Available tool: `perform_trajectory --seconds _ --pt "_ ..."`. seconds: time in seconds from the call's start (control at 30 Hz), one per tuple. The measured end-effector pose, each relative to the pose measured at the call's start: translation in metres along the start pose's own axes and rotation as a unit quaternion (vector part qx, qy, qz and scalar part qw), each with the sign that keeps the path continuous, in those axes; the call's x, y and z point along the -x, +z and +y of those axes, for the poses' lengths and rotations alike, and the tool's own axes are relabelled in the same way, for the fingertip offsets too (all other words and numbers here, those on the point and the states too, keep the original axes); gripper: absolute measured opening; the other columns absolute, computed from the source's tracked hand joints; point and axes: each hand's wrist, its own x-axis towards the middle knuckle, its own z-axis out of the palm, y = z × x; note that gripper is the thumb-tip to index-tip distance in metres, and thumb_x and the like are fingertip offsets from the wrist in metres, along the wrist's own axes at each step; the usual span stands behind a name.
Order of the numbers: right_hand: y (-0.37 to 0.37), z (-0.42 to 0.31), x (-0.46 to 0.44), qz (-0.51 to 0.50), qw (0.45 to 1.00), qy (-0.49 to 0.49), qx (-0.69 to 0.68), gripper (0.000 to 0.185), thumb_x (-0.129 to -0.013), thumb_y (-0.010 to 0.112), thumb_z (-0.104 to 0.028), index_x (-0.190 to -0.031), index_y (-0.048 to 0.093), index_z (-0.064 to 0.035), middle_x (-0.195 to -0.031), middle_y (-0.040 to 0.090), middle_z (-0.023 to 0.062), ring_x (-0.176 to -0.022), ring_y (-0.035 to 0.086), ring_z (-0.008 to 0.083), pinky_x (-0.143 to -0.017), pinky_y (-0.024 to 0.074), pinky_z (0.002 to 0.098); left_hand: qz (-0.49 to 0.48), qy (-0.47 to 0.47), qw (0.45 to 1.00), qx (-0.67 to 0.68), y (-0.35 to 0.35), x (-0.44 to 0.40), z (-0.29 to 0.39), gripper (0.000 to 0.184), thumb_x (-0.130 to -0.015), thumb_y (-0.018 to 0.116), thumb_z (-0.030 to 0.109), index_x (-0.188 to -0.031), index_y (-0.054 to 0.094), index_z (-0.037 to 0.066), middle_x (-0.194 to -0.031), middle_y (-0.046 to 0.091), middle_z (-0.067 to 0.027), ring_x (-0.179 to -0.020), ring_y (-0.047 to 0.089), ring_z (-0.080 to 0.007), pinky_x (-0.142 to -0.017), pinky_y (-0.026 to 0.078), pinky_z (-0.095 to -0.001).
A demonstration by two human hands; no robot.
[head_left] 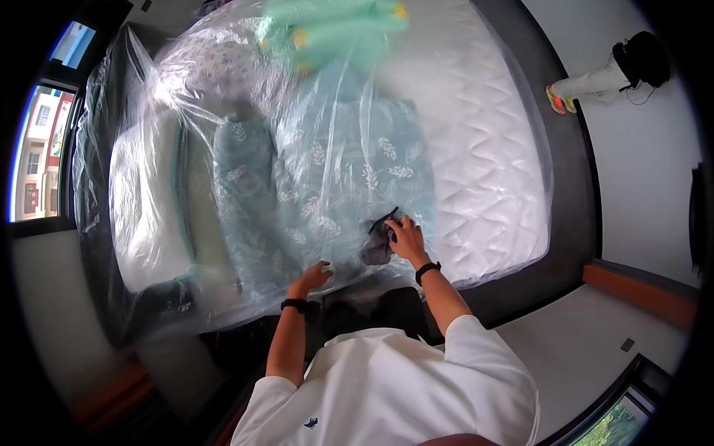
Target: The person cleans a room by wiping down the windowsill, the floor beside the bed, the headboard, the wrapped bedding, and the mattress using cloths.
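Note:
Dark grey, soft and crumpled, a small cloth bundle with black strap-like parts [377, 249] lies on the plastic-covered bed. My right hand [405, 239] is closed on its black part; the exact kind of item is unclear. My left hand [312, 277] is just above the near edge of the clear plastic sheet [346, 269], fingers partly bent and apart, with nothing visible in it. Whether it touches the sheet I cannot tell. Under the plastic lies a blue-green quilt with white leaf prints [327, 171].
The plastic also covers a white quilted mattress [491, 163], a white pillow-like bundle [145, 201], a green folded cloth [335, 37] and a floral cloth [216, 63]. A dark bed frame [569, 223] surrounds the mattress. Another person [606, 78] stands at the upper right. A window [41, 152] is at left.

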Motion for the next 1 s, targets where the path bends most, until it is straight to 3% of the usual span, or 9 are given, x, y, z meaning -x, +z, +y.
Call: perform_trajectory --seconds 0.1,0.17,0.23,0.4,0.53,0.63,0.73,0.93,1.0 --pt "-0.036 0.02 -0.023 0.019 0.988 0.15 -0.021 0.057 -0.07 0.076 -0.025 -0.124 0.057 -0.019 -0.117 0.048 0.0148 -0.11 0.054 0.0363 -0.089 0.0459 0.0481 0.052 0.059 0.997 -0.001 -0.001 -0.023 -0.041 0.057 -0.093 0.061 0.037 -0.141 0.046 0.01 -0.132 0.057 -0.0193 -0.122 0.055 -0.0329 -0.098 0.045 -0.0428" --pt "-0.038 0.035 -0.043 0.03 0.923 0.361 -0.128 0.054 -0.07 0.073 -0.028 -0.12 0.059 -0.0114 -0.122 0.048 0.0157 -0.11 0.054 0.0386 -0.09 0.0463 0.049 -0.049 0.153 0.977 0.142 0.005 -0.056 -0.087 0.053 -0.095 0.06 0.033 -0.141 0.046 0.011 -0.135 0.055 -0.0156 -0.124 0.053 -0.0295 -0.1 0.043 -0.041" --pt "-0.052 0.039 -0.062 0.03 0.873 0.455 -0.171 0.052 -0.07 0.072 -0.031 -0.113 0.061 -0.0063 -0.117 0.052 0.0156 -0.108 0.055 0.0394 -0.09 0.0468 0.0467 -0.077 -0.006 0.956 0.282 -0.031 -0.002 -0.018 0.047 -0.097 0.058 0.026 -0.139 0.048 0.01 -0.135 0.055 -0.0121 -0.124 0.053 -0.0257 -0.102 0.04 -0.0396" --pt "-0.07 -0.036 -0.131 0.222 0.961 0.104 -0.131 0.037 -0.068 0.075 -0.025 -0.097 0.058 -0.0082 -0.105 0.051 0.0116 -0.102 0.053 0.0357 -0.083 0.0452 0.0493 0.153 0.117 0.933 0.305 -0.032 -0.035 0.011 0.044 -0.091 0.063 0.024 -0.133 0.054 0.012 -0.132 0.057 -0.0114 -0.118 0.056 -0.0274 -0.099 0.043 -0.0374" --pt "-0.075 -0.136 -0.189 0.206 0.976 -0.063 -0.04 0.025 -0.068 0.071 -0.014 -0.091 0.059 -0.0133 -0.1 0.049 0.0063 -0.102 0.051 0.0297 -0.084 0.0364 0.0471 0.025 0.173 0.908 0.381 -0.046 -0.07 0.063 0.045 -0.09 0.063 0.021 -0.134 0.053 0.013 -0.132 0.057 -0.0105 -0.123 0.053 -0.0267 -0.102 0.041 -0.037" --pt "-0.05 -0.16 -0.237 0.147 0.972 -0.181 0.029 0.022 -0.073 0.066 -0.008 -0.093 0.059 -0.0148 -0.099 0.05 0.0061 -0.099 0.052 0.0276 -0.086 0.0354 0.0462 -0.017 0.136 0.952 0.274 -0.046 -0.091 0.082 0.047 -0.089 0.063 0.021 -0.134 0.052 0.013 -0.142 0.05 -0.0151 -0.133 0.045 -0.0294 -0.107 0.036 -0.0376" --pt "-0.044 -0.148 -0.283 0.189 0.95 -0.238 0.072 0.019 -0.078 0.063 -0.007 -0.095 0.06 -0.0153 -0.099 0.051 0.0061 -0.099 0.052 0.0278 -0.087 0.036 0.0467 0.015 0.15 0.963 0.224 -0.03 -0.108 0.079 0.05 -0.084 0.065 0.02 -0.132 0.053 0.013 -0.157 0.022 -0.0254 -0.146 0.021 -0.0367 -0.117 0.021 -0.0418" --pt "-0.078 -0.044 -0.312 0.192 0.956 0.149 0.165 0.032 -0.079 0.07 -0.013 -0.107 0.054 -0.0174 -0.115 0.049 0.0084 -0.111 0.05 0.0303 -0.086 0.0422 0.0522 0.06 0.25 0.948 0.19 -0.007 -0.116 0.055 0.049 -0.084 0.06 0.01 -0.133 0.051 0.013 -0.155 0.018 -0.0301 -0.148 0.01 -0.0366 -0.119 0.007 -0.0485" --pt "-0.065 0.021 -0.28 0.126 0.937 0.256 0.203 0.024 -0.088 0.061 -0.02 -0.112 0.056 -0.0191 -0.121 0.048 0.009 -0.115 0.051 0.0302 -0.087 0.0443 0.0533 0.066 0.264 0.94 0.205 -0.006 -0.115 0.051 0.049 -0.084 0.059 0.008 -0.132 0.051 0.013 -0.155 0.018 -0.0301 -0.148 0.009 -0.0361 -0.12 0.007 -0.0481"
